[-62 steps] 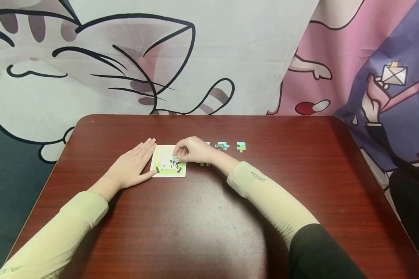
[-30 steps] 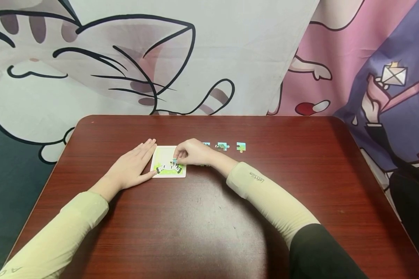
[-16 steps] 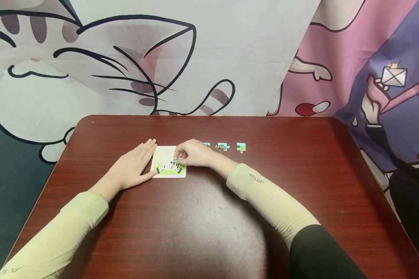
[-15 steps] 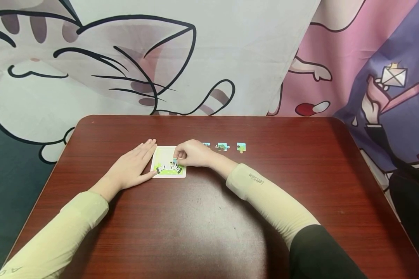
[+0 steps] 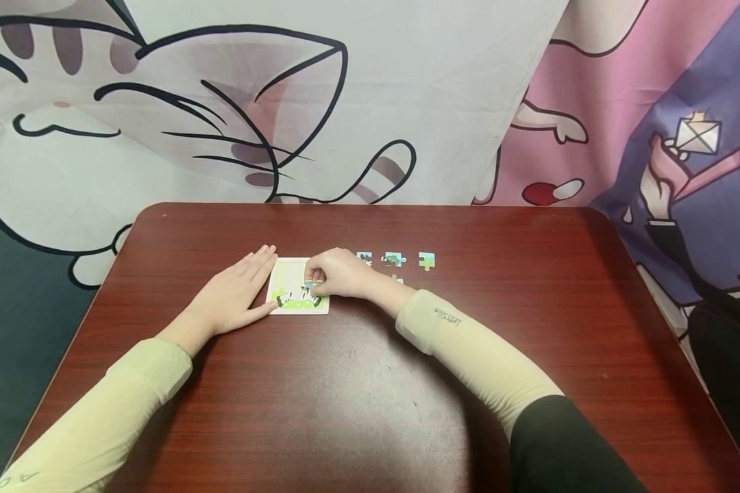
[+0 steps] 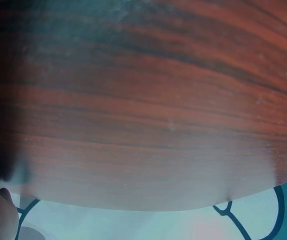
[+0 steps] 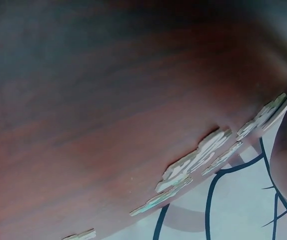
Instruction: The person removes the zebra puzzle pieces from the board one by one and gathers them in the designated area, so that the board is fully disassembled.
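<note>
Red-brown tabletop [image 5: 370, 418], cat-print backdrop [image 5: 432, 82] behind. Blue piece [image 5: 309, 283] over zebra board [image 5: 291, 272], pinched by right hand [image 5: 339, 272]; forearm [image 5: 469, 349] sits nearer than half a second ago, uncovering a half-hidden piece [image 5: 397, 279]; placement looks unfinished. Blue piece mostly finger-covered. Left hand [image 5: 233, 291] flat at board's left edge, three loose pieces [image 5: 393, 259] right of board
</note>
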A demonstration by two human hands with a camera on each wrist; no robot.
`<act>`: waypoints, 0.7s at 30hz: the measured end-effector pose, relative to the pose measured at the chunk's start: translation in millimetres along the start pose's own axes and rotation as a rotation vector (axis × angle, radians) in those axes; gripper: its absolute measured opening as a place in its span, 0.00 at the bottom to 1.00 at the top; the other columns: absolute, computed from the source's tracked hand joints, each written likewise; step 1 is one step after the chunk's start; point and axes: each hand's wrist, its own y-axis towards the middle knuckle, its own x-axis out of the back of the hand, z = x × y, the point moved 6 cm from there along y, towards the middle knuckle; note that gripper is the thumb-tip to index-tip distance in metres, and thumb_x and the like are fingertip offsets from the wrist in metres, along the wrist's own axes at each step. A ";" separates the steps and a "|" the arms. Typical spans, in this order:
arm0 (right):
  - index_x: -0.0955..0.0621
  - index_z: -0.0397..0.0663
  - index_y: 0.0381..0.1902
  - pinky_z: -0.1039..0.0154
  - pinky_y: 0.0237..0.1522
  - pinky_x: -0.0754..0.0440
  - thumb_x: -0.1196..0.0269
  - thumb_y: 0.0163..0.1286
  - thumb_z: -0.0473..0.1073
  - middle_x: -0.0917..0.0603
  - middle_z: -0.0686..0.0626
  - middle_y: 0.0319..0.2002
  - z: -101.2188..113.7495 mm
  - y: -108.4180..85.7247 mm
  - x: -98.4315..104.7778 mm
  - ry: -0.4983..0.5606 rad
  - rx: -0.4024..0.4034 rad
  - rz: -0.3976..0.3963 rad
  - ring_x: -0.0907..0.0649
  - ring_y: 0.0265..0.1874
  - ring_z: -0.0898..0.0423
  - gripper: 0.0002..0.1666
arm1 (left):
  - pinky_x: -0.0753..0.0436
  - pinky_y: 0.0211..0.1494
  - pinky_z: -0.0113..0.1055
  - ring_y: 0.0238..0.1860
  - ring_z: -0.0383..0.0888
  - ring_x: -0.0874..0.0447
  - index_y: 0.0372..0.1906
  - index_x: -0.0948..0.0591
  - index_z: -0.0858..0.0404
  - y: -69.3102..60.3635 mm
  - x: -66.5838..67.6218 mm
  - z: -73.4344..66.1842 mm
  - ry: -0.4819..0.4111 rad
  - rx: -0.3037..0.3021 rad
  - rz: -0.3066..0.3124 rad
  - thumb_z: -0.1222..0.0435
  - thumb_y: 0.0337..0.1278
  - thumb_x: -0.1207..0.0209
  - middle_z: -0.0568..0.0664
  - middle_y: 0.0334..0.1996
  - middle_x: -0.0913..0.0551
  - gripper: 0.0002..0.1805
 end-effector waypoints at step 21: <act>0.13 0.47 0.35 0.73 0.42 0.19 0.23 0.64 0.40 0.10 0.51 0.33 -2.2 -3.5 5.0 0.113 -0.011 -0.026 0.15 0.36 0.61 0.07 | 0.37 0.86 0.57 0.86 0.62 0.46 0.82 0.44 0.75 0.1 -1.2 0.5 -0.002 0.001 0.019 0.45 0.71 0.41 0.67 0.85 0.45 0.51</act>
